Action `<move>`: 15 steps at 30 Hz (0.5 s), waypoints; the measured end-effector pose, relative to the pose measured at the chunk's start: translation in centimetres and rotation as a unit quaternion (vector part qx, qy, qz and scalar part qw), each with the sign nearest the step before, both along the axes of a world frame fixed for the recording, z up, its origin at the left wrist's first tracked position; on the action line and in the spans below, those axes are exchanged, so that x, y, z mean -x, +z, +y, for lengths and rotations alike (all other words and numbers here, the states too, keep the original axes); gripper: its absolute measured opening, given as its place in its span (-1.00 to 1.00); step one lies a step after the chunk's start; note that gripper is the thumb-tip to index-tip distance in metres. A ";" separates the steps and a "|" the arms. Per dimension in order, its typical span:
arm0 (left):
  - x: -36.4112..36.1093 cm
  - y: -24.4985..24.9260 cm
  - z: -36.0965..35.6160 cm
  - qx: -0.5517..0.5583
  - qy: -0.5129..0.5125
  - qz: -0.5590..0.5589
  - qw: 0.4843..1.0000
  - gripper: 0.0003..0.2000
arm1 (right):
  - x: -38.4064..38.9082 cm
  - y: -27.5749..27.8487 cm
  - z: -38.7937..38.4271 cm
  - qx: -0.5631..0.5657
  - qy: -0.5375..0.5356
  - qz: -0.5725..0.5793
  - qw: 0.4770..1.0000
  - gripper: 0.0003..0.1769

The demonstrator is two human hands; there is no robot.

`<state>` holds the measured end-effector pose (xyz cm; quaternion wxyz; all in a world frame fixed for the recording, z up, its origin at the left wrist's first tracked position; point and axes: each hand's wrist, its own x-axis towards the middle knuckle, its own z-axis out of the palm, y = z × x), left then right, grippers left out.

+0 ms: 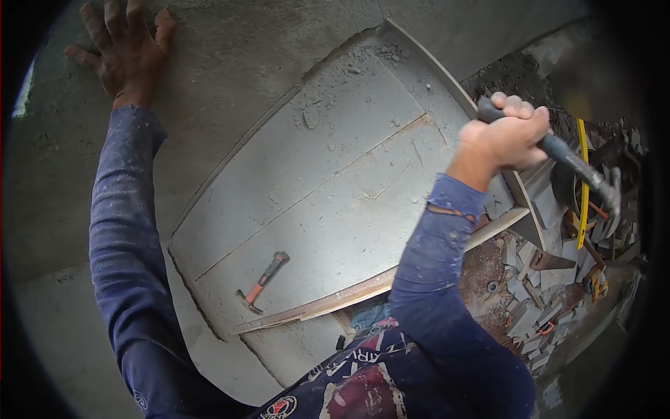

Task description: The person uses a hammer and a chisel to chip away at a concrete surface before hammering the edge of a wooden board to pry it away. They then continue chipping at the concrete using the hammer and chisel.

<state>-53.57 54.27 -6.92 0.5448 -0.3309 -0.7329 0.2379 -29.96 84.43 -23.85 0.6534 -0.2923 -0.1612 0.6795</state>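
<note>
My left hand [132, 59] lies flat with its fingers spread on the grey wall surface [223, 77] at the upper left. At the right, my right hand [506, 136] is wrapped round the dark handle of a claw hammer [579, 164], whose metal head points to the lower right. A second hammer [264, 281], with a red and black handle, rests on the pale board surface [314, 188] between my arms. Crumbs of debris [310, 117] are scattered over the upper part of that surface.
A wooden edge strip [349, 295] borders the board's lower side. Beyond it, at the right, are a handsaw [553, 261], a yellow strip [583, 188] and a heap of broken tile pieces [520, 318] on the floor.
</note>
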 end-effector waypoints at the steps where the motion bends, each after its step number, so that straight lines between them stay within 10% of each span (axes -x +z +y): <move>1: -1.2 0.0 0.6 -0.002 0.003 0.004 1.000 -0.37 | 2.2 -2.1 -3.6 0.055 -0.024 -0.035 0.998 -0.82; 3: -4.3 0.3 1.5 -0.085 0.166 -0.215 0.959 -0.04 | 4.4 -5.6 -11.4 0.082 0.030 -0.095 0.992 -0.75; 5: -3.0 -0.4 1.2 -0.036 0.101 -0.097 0.990 -0.05 | 2.0 -7.0 -13.0 0.121 0.316 -0.068 0.938 -0.74; 8: -0.6 -0.4 0.4 0.021 0.101 0.080 0.991 -0.07 | -0.4 -7.8 -15.0 0.150 0.711 -0.032 0.686 -0.71; 15: -0.8 -0.5 0.4 -0.003 0.095 0.034 0.995 -0.06 | 1.7 -2.2 -4.0 0.020 0.157 -0.059 0.986 -0.78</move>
